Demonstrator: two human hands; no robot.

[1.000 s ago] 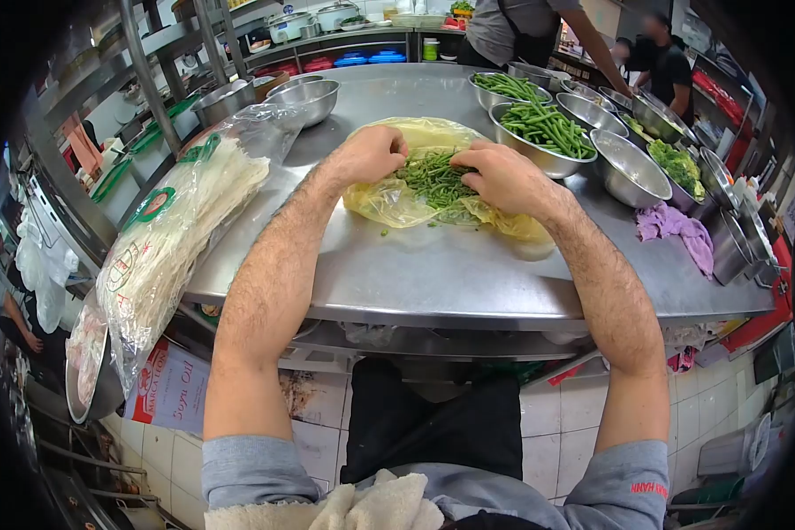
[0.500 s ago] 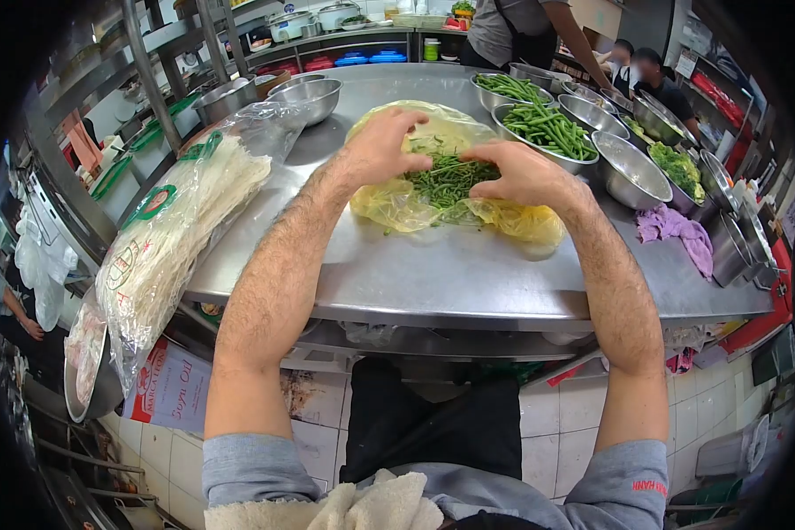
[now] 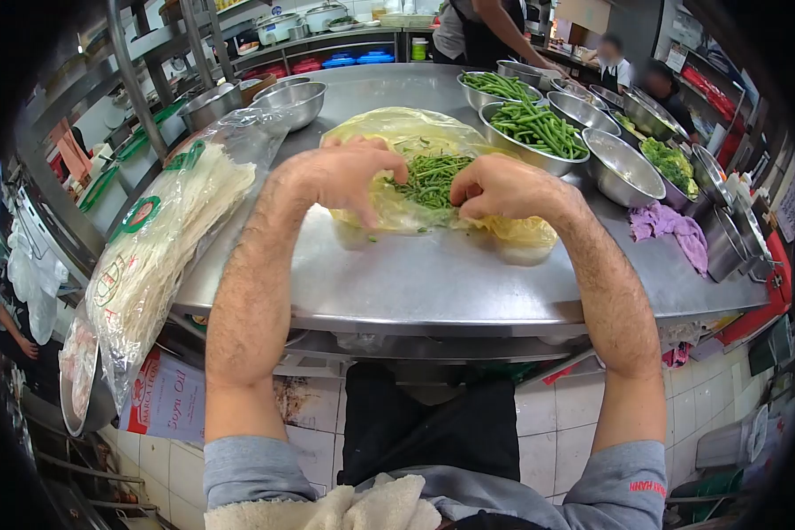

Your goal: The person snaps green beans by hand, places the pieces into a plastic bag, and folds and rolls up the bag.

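A pile of thin green trimmings (image 3: 433, 181), looking like green bean ends, lies on a spread yellow plastic bag (image 3: 406, 124) on the steel table. My left hand (image 3: 349, 177) is over the bag's left side, fingers apart, with its fingertips beside the pile. At the pile's right edge, my right hand (image 3: 508, 187) has curled fingers drawn together, and what they may hold is hidden. Part of the bag bunches up below the right hand. A few loose green bits lie near the bag's front edge.
Beyond my right hand stand a bowl of green beans (image 3: 539, 132), another bean bowl (image 3: 501, 86) and a steel bowl (image 3: 623, 168). A purple cloth (image 3: 671, 231) lies at the right. Packaged white noodles (image 3: 163, 230) overhang the table's left edge. A co-worker (image 3: 481, 31) stands across the table.
My left hand has moved left and slightly down, away from the middle of the pile. My right hand has shifted slightly left and its fingers have curled in. The view has turned a little.
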